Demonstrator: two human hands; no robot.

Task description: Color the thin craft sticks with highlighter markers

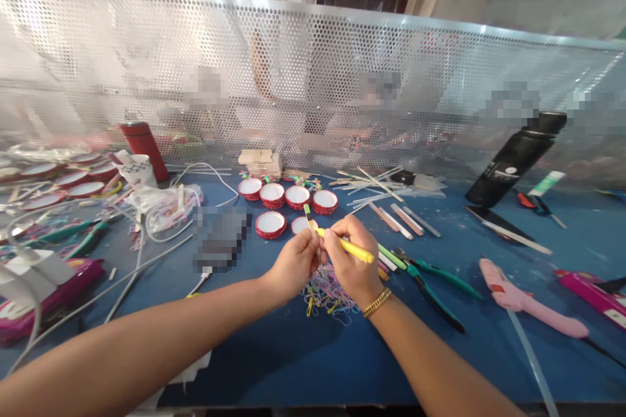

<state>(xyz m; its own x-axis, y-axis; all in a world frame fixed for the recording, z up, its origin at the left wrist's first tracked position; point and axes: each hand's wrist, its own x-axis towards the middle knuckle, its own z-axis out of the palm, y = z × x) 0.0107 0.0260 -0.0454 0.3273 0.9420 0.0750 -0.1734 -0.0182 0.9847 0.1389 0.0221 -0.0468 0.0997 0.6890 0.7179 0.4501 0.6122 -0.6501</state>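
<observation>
My left hand (292,267) is closed in a pinch on a small stick (308,214) with a green end and a dark band. In my right hand (356,267), a yellow marker (358,250) is gripped like a pen, its tip close to the stick; whether they touch I cannot tell. Beneath the hands lies a tangle of pastel cords (337,293) with yellow bits. Just beyond are several small round red dishes (270,225) with white insides, one partly hidden by my left hand. Colored sticks (391,247) lie beside my right hand, partly covered by it.
Green-handled pliers (435,293) and a pink glue gun (528,306) lie on the right. A phone (222,241) with a cable is at left. Red (147,150) and black (508,159) bottles stand toward the back, before a perforated metal screen (313,78).
</observation>
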